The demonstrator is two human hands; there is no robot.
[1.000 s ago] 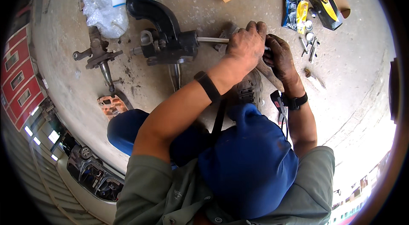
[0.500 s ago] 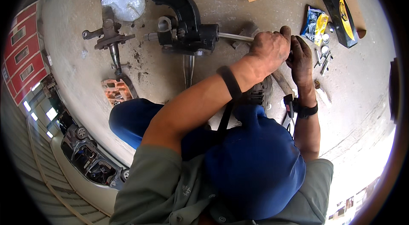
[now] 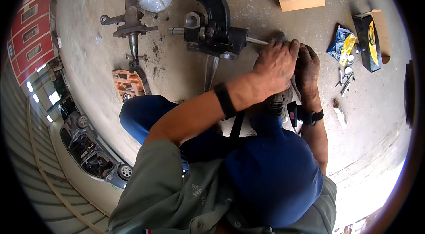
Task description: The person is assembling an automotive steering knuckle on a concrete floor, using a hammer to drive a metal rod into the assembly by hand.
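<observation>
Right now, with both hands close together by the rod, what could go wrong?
If the left hand slips on the metal rod, it could strike the right hand beside it. The black metal part might shift under force, since neither hand braces it. The small metal parts lying loose on the floor could get knocked away.

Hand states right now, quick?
Left hand: closed on the metal rod.
Right hand: beside the left; open or closed, and any hold, can't be told.
</observation>
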